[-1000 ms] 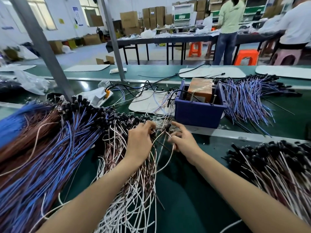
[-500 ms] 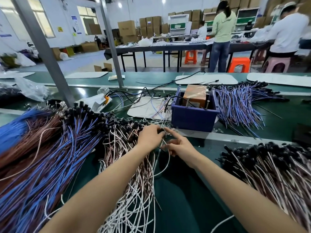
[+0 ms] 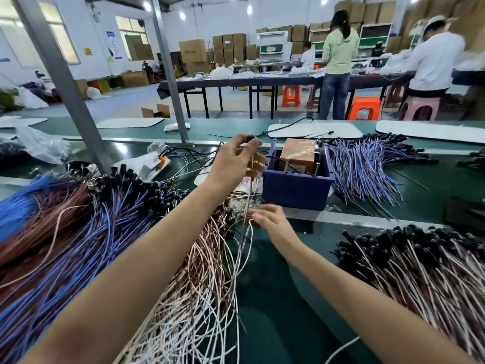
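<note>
left hand (image 3: 236, 161) was up high, thumb and forefinger pinched on the black-capped thin pink-and-white wire (image 3: 248, 179), raised so its strands hung free of the tangled pile of pale pink and white wires (image 3: 199, 271) on the green bench (image 3: 275, 311). right hand (image 3: 273, 219) waited low by the dangling tail, fingers loosely spread, gripping nothing, probably ready to comb it straight. half a second earlier both hands were down together in that pile, near the purple plastic bin (image 3: 296, 190).
</note>
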A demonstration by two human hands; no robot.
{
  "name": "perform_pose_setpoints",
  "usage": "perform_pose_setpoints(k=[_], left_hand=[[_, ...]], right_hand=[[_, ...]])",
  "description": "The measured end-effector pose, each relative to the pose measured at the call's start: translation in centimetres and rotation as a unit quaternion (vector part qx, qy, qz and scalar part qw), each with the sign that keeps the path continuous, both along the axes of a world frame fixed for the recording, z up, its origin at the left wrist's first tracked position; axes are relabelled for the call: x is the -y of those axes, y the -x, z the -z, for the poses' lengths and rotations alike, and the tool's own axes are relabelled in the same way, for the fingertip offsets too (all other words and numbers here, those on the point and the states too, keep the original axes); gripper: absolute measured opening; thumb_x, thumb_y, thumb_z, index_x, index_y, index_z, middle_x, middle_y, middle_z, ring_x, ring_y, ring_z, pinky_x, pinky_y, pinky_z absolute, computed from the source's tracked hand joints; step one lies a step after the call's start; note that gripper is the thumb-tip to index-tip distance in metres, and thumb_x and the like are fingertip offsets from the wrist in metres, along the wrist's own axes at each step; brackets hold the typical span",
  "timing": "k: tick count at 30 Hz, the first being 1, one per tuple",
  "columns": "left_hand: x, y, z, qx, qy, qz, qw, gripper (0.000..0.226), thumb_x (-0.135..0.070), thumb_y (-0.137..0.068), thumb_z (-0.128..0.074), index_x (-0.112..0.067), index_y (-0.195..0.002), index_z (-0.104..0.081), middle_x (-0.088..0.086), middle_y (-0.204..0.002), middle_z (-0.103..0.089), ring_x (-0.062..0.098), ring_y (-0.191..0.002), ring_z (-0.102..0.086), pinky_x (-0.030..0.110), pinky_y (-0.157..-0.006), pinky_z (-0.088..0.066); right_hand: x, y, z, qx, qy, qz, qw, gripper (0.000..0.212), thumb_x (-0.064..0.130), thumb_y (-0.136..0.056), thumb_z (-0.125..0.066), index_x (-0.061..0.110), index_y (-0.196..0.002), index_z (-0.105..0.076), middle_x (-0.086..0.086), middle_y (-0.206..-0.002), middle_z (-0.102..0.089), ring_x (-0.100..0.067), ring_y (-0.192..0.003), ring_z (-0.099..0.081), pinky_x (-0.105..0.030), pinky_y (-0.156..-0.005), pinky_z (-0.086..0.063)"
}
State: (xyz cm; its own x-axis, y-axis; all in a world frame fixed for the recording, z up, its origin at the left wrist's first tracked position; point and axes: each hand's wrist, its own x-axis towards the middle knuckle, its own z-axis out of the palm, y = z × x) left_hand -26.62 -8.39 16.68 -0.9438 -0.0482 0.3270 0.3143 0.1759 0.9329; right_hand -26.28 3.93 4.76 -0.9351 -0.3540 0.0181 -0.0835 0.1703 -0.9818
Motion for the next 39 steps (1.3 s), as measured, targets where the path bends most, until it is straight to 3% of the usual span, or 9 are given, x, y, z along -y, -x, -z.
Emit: perform_pose_setpoints(k=[3,5,9,17,23,27,29,32,39], left_hand=[[-1.4,-0.5,-0.1,0.016,-0.02,0.046,0.999,0.017,-0.024,-0.102,-0.044,-0.011,-0.106,-0.054,0.0,-0.072,-0.07,0.016,-0.061,-0.068,0.029,-0.059,-0.057],[-1.9,-0.6,0.3,0.028,-0.046,0.059,0.997,0.017,-0.026,-0.102,-0.043,-0.013,-0.106,-0.054,0.002,-0.073,-0.07,0.016,-0.057,-0.065,0.028,-0.053,-0.055],[-0.6,0.5,-0.7,-0.001,-0.08,0.021,0.997,0.02,-0.026,-0.103,-0.039,-0.013,-0.113,-0.051,0.009,-0.08,-0.066,0.014,-0.049,-0.056,0.024,-0.047,-0.047],[3.3,2.2,-0.8,0.083,-0.151,-0.054,0.984,0.016,-0.02,-0.103,-0.04,-0.012,-0.11,-0.053,0.005,-0.075,-0.057,0.011,-0.053,-0.047,0.022,-0.047,-0.052],[3.4,1.1,4.1,0.218,0.039,-0.04,0.974,0.045,0.0,-0.097,-0.048,-0.014,-0.138,-0.036,0.023,-0.099,-0.061,0.023,-0.068,-0.061,0.033,-0.057,-0.06],[2.4,-0.5,6.8,0.174,0.241,0.01,0.955,0.077,-0.007,-0.092,-0.06,-0.031,-0.151,-0.019,0.018,-0.137,-0.042,0.021,-0.094,-0.06,0.045,-0.096,-0.05],[2.3,-1.2,7.6,0.077,0.439,-0.008,0.895,0.075,-0.008,-0.091,-0.059,-0.038,-0.149,-0.023,0.013,-0.155,-0.019,0.029,-0.126,-0.046,0.037,-0.111,-0.031],[1.9,-3.0,8.5,-0.077,0.564,0.067,0.82,0.059,-0.005,-0.092,-0.056,-0.037,-0.14,-0.044,0.0,-0.158,-0.014,0.019,-0.141,-0.025,0.024,-0.114,-0.009],[0.4,-5.5,10.6,-0.124,0.656,0.222,0.711,0.052,-0.002,-0.088,-0.056,-0.026,-0.134,-0.052,-0.005,-0.141,-0.044,0.016,-0.128,-0.038,0.029,-0.109,-0.03]], right_hand=[[0.0,-1.1,-2.2,0.058,0.112,-0.028,0.992,0.028,0.049,-0.085,-0.057,0.034,-0.107,-0.065,0.009,-0.12,-0.062,0.002,-0.105,-0.053,-0.022,-0.088,-0.038],[-0.4,-2.2,-2.8,0.056,0.122,-0.087,0.987,0.02,0.031,-0.093,-0.056,0.019,-0.103,-0.069,0.004,-0.099,-0.072,-0.007,-0.099,-0.064,-0.03,-0.091,-0.042],[-2.8,-5.0,-2.8,0.124,0.161,-0.16,0.966,0.022,0.013,-0.1,-0.046,0.006,-0.094,-0.066,-0.007,-0.077,-0.068,-0.02,-0.076,-0.069,-0.029,-0.076,-0.054],[-9.5,-4.6,-7.1,0.136,0.274,-0.014,0.952,0.026,0.003,-0.097,-0.044,0.011,-0.105,-0.067,-0.009,-0.071,-0.07,-0.01,-0.037,-0.047,-0.022,-0.046,-0.051],[-13.9,-3.4,-9.1,0.17,0.254,-0.109,0.946,0.032,-0.003,-0.087,-0.044,0.005,-0.103,-0.07,-0.011,-0.103,-0.072,-0.016,-0.053,-0.061,-0.028,-0.055,-0.055],[-14.8,-3.3,-7.0,0.161,0.216,-0.044,0.962,0.025,0.018,-0.089,-0.056,0.009,-0.108,-0.068,-0.008,-0.109,-0.072,-0.016,-0.062,-0.066,-0.027,-0.059,-0.058],[-14.8,-3.3,-5.9,0.17,0.194,0.015,0.966,0.029,0.024,-0.098,-0.047,0.006,-0.105,-0.068,-0.011,-0.097,-0.073,-0.018,-0.066,-0.067,-0.029,-0.063,-0.059],[-15.0,-3.3,-4.5,0.162,0.152,0.076,0.972,0.036,0.023,-0.103,-0.039,0.005,-0.098,-0.07,-0.007,-0.083,-0.068,-0.017,-0.071,-0.061,-0.031,-0.073,-0.056],[-14.3,-2.9,-3.6,0.132,0.226,0.196,0.945,0.037,-0.019,-0.089,-0.03,0.002,-0.1,-0.057,-0.013,-0.087,-0.059,-0.023,-0.081,-0.062,-0.031,-0.086,-0.051]])
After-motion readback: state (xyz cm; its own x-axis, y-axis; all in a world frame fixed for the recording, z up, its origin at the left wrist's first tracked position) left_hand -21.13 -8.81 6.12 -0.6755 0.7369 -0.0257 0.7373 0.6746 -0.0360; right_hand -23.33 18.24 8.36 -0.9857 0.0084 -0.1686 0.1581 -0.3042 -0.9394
